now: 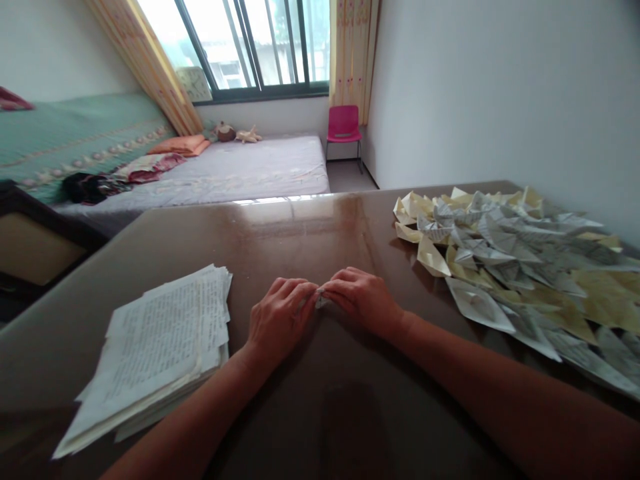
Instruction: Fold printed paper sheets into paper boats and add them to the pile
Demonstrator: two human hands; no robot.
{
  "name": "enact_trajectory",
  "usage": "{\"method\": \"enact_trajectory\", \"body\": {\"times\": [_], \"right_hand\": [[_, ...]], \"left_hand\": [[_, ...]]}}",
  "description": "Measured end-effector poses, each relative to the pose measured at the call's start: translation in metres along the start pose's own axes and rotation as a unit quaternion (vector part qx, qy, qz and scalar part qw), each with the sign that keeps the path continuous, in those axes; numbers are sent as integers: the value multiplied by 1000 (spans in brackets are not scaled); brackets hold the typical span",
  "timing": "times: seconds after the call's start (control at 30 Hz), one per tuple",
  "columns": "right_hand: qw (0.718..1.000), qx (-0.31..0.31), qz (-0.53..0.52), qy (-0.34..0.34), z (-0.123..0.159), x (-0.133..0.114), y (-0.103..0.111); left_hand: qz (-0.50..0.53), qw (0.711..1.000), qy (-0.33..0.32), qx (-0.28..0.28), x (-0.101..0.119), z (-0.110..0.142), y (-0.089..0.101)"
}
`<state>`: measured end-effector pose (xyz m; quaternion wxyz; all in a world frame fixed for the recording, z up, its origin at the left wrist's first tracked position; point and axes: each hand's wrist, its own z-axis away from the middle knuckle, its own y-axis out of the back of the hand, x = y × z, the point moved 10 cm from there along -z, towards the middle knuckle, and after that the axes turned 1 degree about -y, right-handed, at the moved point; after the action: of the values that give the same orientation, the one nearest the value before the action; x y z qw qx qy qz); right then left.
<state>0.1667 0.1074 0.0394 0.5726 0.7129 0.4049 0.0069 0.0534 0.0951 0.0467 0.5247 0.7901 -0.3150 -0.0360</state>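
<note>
Over the middle of the brown table, my left hand (284, 308) and my right hand (363, 299) come together, fingers closed. Between their fingertips they pinch a small folded piece of paper (321, 300), mostly hidden by the fingers. To the left of my left hand lies a stack of written paper sheets (165, 340) with uneven edges. A large heap of folded paper boats (480, 247), white and yellowish, spreads over the right side of the table, beyond my right hand and forearm.
The glossy brown table (300, 247) reaches toward a bed (280, 163) with pillows and cloth on it. A pink chair (344, 127) stands by the window (260, 47). A white wall (490, 100) runs along the right, and a dark chair back (40, 240) is at the left.
</note>
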Motion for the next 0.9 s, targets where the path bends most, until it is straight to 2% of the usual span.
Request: {"method": "enact_trajectory", "body": {"times": [0.1,0.27,0.57,0.9], "right_hand": [[999,-4,45,22,1,-8,2],[996,-4,74,52,1,-12,2],[999,14,3,46,2,-5,1],[998,16,-46,34,1,0,0]], "left_hand": [[-1,1000,-18,12,4,0,4],[61,997,-35,11,1,-1,4],[166,986,-25,18,-8,-6,0],[191,981,16,-5,-12,-5,-6]]}}
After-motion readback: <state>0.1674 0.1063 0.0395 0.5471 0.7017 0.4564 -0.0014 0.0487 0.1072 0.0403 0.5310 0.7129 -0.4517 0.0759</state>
